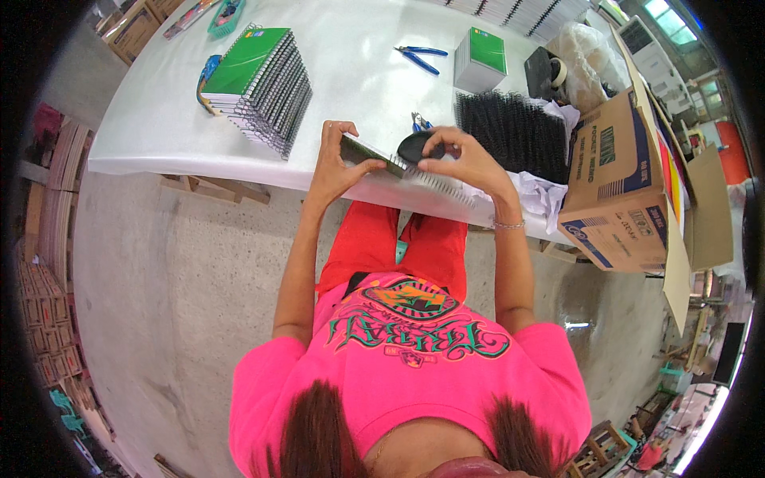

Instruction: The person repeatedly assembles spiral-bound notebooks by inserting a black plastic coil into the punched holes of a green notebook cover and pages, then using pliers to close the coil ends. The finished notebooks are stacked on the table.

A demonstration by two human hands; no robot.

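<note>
At the table's near edge, my left hand (335, 169) grips a small notebook (368, 157) between thumb and fingers, tilted almost edge-on. A wire spiral coil (445, 188) runs along its edge and sticks out to the right past it. My right hand (472, 165) is closed on a black round disc-shaped piece (413, 148), held at the coil by the notebook's right end. Whether the disc touches the coil I cannot tell. Just beyond the disc lie small blue-handled cutters (421, 123), partly hidden. Many loose black coils (514, 135) are heaped right of my right hand.
Spiral-bound green notebooks (255, 72) form a stack at left. Farther back are blue pliers (421, 58) and a pile of green-covered pads (482, 60). A black tape dispenser (543, 73) and an open cardboard box (617, 175) stand at right; white paper (534, 195) hangs near the edge.
</note>
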